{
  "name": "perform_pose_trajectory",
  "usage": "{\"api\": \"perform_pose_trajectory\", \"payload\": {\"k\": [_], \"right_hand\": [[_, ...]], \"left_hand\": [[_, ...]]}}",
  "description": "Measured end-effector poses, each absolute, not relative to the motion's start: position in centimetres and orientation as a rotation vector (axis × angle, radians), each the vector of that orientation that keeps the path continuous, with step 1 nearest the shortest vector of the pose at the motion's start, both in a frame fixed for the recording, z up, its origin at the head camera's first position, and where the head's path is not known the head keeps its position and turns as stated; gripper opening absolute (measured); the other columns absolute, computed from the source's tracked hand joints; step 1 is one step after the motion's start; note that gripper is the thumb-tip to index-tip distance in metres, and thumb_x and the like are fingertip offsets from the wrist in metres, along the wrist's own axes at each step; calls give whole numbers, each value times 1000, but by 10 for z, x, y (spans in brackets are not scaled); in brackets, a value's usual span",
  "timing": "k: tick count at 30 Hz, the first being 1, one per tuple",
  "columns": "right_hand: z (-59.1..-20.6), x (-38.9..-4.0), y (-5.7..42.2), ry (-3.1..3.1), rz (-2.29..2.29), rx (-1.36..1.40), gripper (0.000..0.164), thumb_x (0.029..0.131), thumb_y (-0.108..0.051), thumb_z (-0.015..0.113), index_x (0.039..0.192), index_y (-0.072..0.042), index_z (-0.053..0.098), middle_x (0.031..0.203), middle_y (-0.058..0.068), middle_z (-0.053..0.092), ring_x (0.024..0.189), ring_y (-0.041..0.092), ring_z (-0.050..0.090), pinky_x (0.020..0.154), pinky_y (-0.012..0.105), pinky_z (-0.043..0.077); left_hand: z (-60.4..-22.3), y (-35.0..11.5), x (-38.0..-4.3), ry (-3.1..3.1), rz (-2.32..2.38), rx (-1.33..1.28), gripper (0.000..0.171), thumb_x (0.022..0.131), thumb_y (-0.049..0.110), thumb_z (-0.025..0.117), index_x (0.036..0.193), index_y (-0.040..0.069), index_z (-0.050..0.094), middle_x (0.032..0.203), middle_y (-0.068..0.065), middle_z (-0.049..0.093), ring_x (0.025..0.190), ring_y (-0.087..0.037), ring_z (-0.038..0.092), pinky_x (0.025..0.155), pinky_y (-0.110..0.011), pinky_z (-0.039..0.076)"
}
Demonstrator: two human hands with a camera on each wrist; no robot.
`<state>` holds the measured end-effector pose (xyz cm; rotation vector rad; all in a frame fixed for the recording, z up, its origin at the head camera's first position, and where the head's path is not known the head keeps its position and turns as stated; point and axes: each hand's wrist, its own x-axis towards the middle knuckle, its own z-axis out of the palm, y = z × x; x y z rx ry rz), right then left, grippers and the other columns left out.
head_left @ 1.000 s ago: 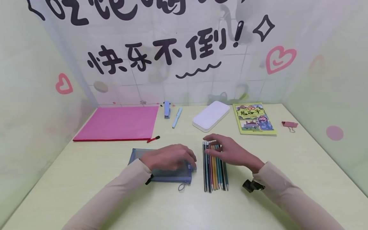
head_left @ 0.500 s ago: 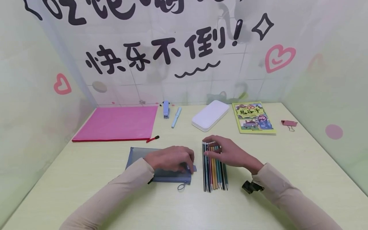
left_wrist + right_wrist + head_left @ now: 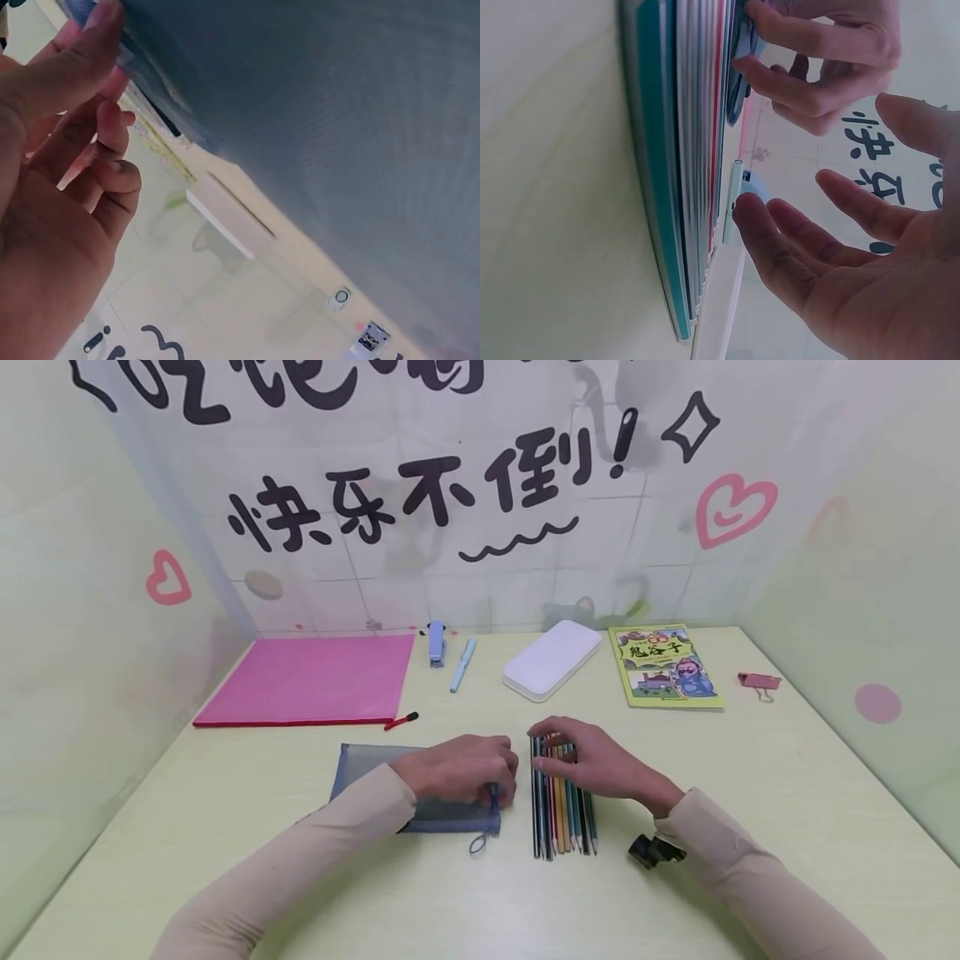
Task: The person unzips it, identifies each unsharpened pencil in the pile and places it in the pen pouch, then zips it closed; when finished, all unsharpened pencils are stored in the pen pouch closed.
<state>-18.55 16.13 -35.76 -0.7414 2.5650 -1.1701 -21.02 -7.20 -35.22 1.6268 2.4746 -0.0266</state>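
A grey-blue mesh zip pouch (image 3: pixel 367 758) lies flat on the table, left of a row of pencils. At its right end, my left hand (image 3: pixel 467 768) pinches the edge between thumb and fingers; the left wrist view shows the mesh pouch (image 3: pixel 315 112) stretching away from the thumb (image 3: pixel 75 71). A ring pull (image 3: pixel 477 843) sticks out at the pouch's near right corner. Several pencils (image 3: pixel 562 827) lie side by side, points toward me. Over their far ends hovers my right hand (image 3: pixel 592 762), fingers loosely bent and holding nothing, as the right wrist view shows beside the pencils (image 3: pixel 667 150).
A pink zip folder (image 3: pixel 300 681) lies at the back left. Along the back stand or lie a blue stapler (image 3: pixel 437 645), a light blue pen (image 3: pixel 462 666), a white case (image 3: pixel 552 660), a comic-style book (image 3: pixel 667 667) and a pink binder clip (image 3: pixel 759 681). Walls enclose three sides.
My left hand has shifted slightly right, its fingers curling round the pouch's right end and covering the tab that showed there. My right hand has stayed nearly in place over the pencils.
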Motion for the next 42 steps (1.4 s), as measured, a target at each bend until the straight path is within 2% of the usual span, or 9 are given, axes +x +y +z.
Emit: {"api": "perform_pose_trajectory", "payload": {"k": [9,15,19,22,28,31,34,38,42], "right_hand": [[-357,-185,159,2568,-1175,-768,48,97,-31,64,135,-3,55,138,20,59,122,38,63,98,49,55],[-357,-184,156,2536,-1203,-787,46,97,-29,65,134,-3,56,136,19,60,121,37,63,98,48,55],[-357,-183,152,2529,-1227,-820,45,97,-28,65,133,-2,57,134,19,62,121,37,62,98,49,55],[-356,-182,146,2532,-1285,-857,40,97,-26,65,130,-4,59,130,17,65,120,35,63,97,44,56],[-355,-180,129,2609,-1547,-904,21,95,-13,67,115,-7,67,111,11,72,103,23,69,81,28,58],[-354,-182,121,2654,-1666,-866,14,94,-10,68,107,-9,68,104,9,73,96,18,69,76,25,58],[-352,-184,116,2676,-1742,-810,10,94,-10,68,103,-9,68,100,7,73,91,17,69,74,26,57],[-347,-187,110,2696,-1813,-711,11,93,-10,70,103,-7,68,99,8,72,88,18,67,74,26,56],[-346,-193,105,2686,-1885,-614,16,92,-12,72,106,-7,67,101,10,70,90,20,64,72,24,55]], "left_hand": [[-338,-83,-227,2485,95,1611,15,84,12,80,93,24,80,97,12,73,110,-11,58,102,-28,49],[-324,-93,-244,2480,323,1458,17,85,6,77,98,18,79,97,11,75,131,-22,55,114,-42,43],[-316,-98,-257,2500,466,1426,17,84,6,79,99,15,79,100,8,76,135,-26,52,115,-48,40],[-312,-102,-266,2512,591,1417,17,83,8,80,98,16,78,103,6,76,133,-25,54,115,-48,40],[-306,-110,-278,2451,922,1299,15,87,7,76,99,16,77,104,0,75,111,-18,65,105,-38,52],[-303,-114,-281,2425,1058,1241,15,89,5,73,100,14,76,102,-1,75,95,-17,69,92,-33,58],[-302,-116,-283,2426,1147,1208,14,91,7,72,102,14,76,101,-2,74,87,-17,66,83,-30,56],[-302,-117,-284,2421,1223,1199,15,93,9,70,106,12,76,104,-5,74,84,-23,61,75,-29,51],[-306,-118,-284,2419,1278,1160,20,95,10,68,114,13,75,110,-5,73,92,-24,62,80,-31,51]]}}
